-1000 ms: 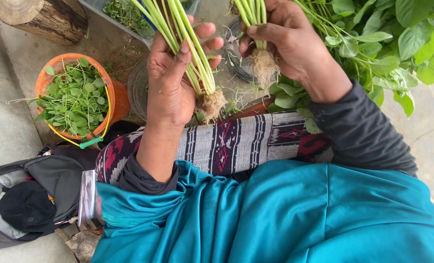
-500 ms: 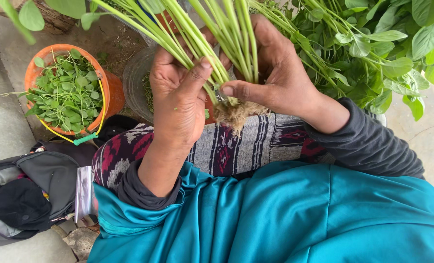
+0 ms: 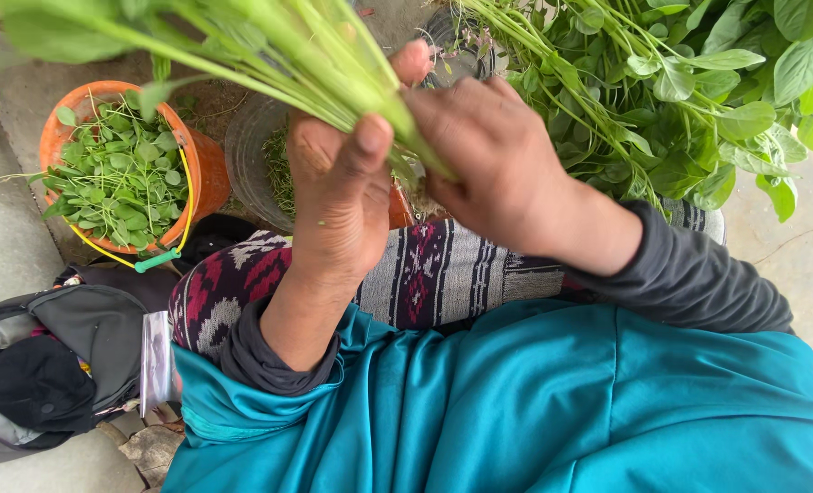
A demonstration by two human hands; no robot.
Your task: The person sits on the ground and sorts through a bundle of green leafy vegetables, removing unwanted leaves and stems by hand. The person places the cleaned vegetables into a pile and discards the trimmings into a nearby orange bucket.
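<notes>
Bunch of green stalks [image 3: 333,68] lay slantwise, leaves up-left, cut ends down-right between both hands. Left hand [image 3: 338,196] wrapped stalks from below, thumb over. Right hand [image 3: 493,160] closed on lower ends, nearer leafy pile [image 3: 698,100]. Orange bucket [image 3: 201,160] sat left.

A bucket [image 3: 124,169] filled with small leaves stands on the ground at the left. A pile of greens [image 3: 689,100] lies at the right. Between them, both hands [image 3: 425,173] hold a bunch of stems [image 3: 270,46]. A bag [image 3: 60,365] lies lower left.
</notes>
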